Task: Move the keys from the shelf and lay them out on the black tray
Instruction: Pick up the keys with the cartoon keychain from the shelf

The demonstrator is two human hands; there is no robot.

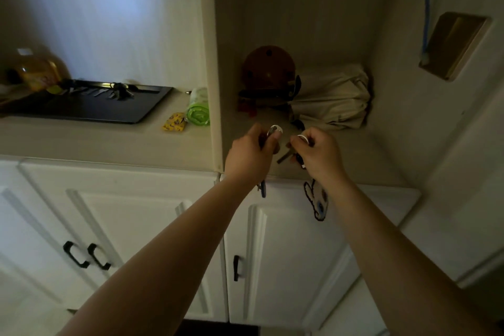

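Observation:
Both hands are over the front of the shelf [362, 161] in the right alcove. My left hand [252, 154] is shut on a key bunch with a silver carabiner [275, 130] at the top and a blue clip [262, 190] hanging below. My right hand [319, 157] is shut on a second bunch with a white ring [303, 138], a dark key [283, 158] and a white cartoon charm [316, 200] dangling under the wrist. The black tray [90, 110] lies on the counter at the left, with several keys [114, 91] laid along its far edge.
A brown helmet-like object [268, 70] and a folded beige bag [332, 97] fill the back of the shelf. A green roll [198, 110] and a yellow packet [174, 121] lie between tray and alcove wall. A yellow bottle [38, 70] stands behind the tray. White cabinet doors are below.

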